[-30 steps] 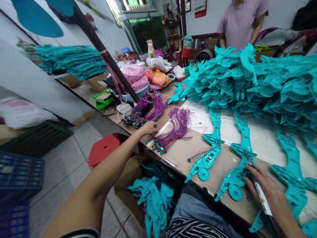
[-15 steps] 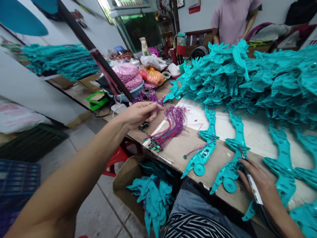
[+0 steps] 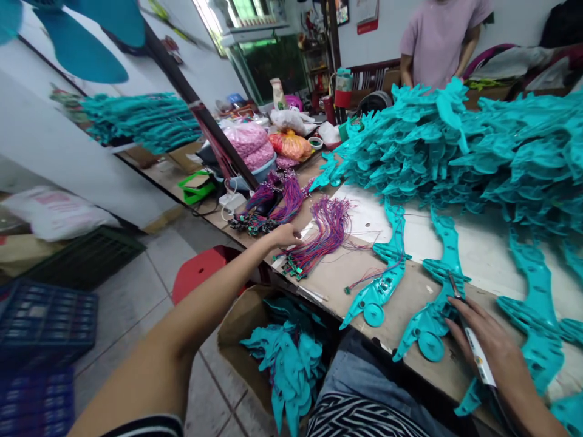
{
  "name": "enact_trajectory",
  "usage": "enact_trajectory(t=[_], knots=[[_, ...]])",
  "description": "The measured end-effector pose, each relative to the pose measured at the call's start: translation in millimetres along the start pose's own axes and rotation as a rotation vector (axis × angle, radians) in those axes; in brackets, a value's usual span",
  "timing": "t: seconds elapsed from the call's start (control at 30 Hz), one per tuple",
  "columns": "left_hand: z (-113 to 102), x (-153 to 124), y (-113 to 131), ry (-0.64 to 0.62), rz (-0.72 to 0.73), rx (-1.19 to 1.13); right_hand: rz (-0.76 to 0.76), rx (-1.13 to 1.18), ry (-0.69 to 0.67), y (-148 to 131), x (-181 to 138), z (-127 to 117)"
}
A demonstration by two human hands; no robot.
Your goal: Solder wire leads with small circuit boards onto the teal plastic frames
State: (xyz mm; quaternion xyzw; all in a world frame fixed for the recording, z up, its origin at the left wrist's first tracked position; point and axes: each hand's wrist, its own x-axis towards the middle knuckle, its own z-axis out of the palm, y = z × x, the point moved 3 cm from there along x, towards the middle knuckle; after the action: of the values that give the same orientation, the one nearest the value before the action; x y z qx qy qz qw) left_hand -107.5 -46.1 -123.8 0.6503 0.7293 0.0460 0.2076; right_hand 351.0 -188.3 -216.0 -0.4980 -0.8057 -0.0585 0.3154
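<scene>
My left hand (image 3: 285, 235) reaches across to the near table edge, its fingers pinched at the end of a bundle of red and blue wires (image 3: 321, 233) with small green boards. My right hand (image 3: 494, 352) lies on the bench, closed around a white pen-like tool (image 3: 473, 355). The tool's dark tip rests on a teal plastic part (image 3: 430, 325). To the left of that part lies another teal part (image 3: 380, 291) with wires laid in it.
A big heap of teal parts (image 3: 455, 145) fills the bench's far side. A second wire bundle (image 3: 273, 206) lies further back. Below the bench are a cardboard box of teal parts (image 3: 282, 358) and a red stool (image 3: 200, 270). A person in a pink shirt (image 3: 437, 36) stands beyond.
My left hand rose off the bench half a second ago and has come back down to the wire bundle. The right hand has stayed on the teal part with the tool.
</scene>
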Motion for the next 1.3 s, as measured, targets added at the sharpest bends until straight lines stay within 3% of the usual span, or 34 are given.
enact_trajectory(t=[0.17,0.33,0.43,0.57,0.73,0.83,0.93,1.07,1.3], knots=[[22.5,9.9,-7.5,-0.014,-0.031,0.001,0.018,-0.015,-0.009,-0.5,-0.2,-0.6],[8.4,14.1,-6.7,0.056,-0.037,-0.036,-0.015,-0.024,0.018,0.0,1.5,-0.8],[-15.7,12.9,-1.6,0.140,-0.034,-0.081,-0.045,-0.054,0.011,4.5,-0.2,1.7],[-55.6,6.0,21.3,0.150,0.007,-0.186,-0.102,-0.102,0.005,9.7,-3.3,4.3],[-125.3,-14.8,76.7,0.267,0.273,-0.729,-0.012,-0.051,-0.008,4.4,-1.8,2.7],[-160.4,-27.0,110.5,0.373,0.386,-0.889,0.039,0.004,0.006,-0.2,0.4,2.8],[-177.9,-34.0,138.0,0.469,0.411,-0.908,0.039,0.031,0.021,-2.6,3.3,0.9],[-174.7,-40.3,173.2,0.404,0.402,-0.793,0.040,0.030,0.133,-5.5,13.6,-23.2],[-132.0,-70.9,254.2,0.009,0.532,-0.731,0.338,0.276,0.340,-16.4,69.4,-103.2]])
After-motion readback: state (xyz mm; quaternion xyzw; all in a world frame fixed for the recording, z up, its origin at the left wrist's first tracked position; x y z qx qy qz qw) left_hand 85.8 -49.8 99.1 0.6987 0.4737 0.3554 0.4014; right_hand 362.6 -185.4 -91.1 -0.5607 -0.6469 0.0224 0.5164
